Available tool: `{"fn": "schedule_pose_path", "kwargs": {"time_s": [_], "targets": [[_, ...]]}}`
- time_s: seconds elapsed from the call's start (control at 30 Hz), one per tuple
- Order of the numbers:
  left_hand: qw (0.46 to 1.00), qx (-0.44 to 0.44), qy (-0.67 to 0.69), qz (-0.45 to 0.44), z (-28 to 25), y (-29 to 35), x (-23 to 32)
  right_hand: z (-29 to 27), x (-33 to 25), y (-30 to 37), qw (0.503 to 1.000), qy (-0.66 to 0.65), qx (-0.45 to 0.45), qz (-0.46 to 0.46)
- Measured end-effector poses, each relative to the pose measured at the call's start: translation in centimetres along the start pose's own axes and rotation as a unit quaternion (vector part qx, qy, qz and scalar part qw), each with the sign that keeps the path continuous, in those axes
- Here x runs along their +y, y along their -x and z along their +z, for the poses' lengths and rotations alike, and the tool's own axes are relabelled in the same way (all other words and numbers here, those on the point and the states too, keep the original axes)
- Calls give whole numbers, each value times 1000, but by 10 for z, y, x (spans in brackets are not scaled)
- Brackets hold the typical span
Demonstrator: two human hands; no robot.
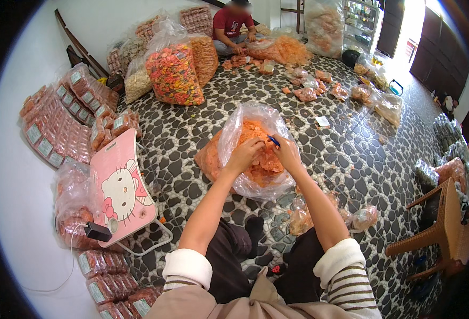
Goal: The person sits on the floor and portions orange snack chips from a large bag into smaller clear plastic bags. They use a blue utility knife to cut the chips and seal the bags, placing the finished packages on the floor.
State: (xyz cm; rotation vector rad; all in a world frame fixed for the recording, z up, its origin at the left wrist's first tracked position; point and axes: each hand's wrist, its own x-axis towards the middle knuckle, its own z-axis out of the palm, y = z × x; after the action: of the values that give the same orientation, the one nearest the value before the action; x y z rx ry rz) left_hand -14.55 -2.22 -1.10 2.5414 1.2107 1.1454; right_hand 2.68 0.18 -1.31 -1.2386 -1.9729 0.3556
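The open clear bag (pixel 228 139) of orange chips (pixel 264 174) sits on the stone-patterned floor (pixel 351 175), mouth spread wide. The right grip (pixel 284 151) holds a small blue object (pixel 274 140) over the bag, while the left grip (pixel 250 152) bends its fingers onto the chips inside the bag, and I cannot tell whether it pinches any. Small packs (pixel 300 219) lie near the bag's right, a tall sack of multicoloured snacks (pixel 175 74) stands beyond it to the left, and a person in red (pixel 232 24) sits farther beyond
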Motion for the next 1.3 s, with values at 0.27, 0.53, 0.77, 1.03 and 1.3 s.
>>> {"fn": "schedule_pose_path", "kwargs": {"time_s": [0.27, 0.53, 0.77, 1.03, 1.3], "targets": [[999, -34, -2, 27, -10, -3, 7, 13, 0, -3, 994, 79, 72, 19], [999, 9, 21, 35, 8, 0, -7, 13, 18, -7, 983, 67, 45, 163], [914, 108, 290, -262, 44, 2, -52, -10, 10, -12, 881, -380, -151, 239], [830, 119, 347, -420, 37, -4, -50, 4, 3, -16, 974, -145, 15, 173], [847, 216, 345, -343, 28, -6, -27, 17, 19, -15, 924, -241, 13, 296]]}}
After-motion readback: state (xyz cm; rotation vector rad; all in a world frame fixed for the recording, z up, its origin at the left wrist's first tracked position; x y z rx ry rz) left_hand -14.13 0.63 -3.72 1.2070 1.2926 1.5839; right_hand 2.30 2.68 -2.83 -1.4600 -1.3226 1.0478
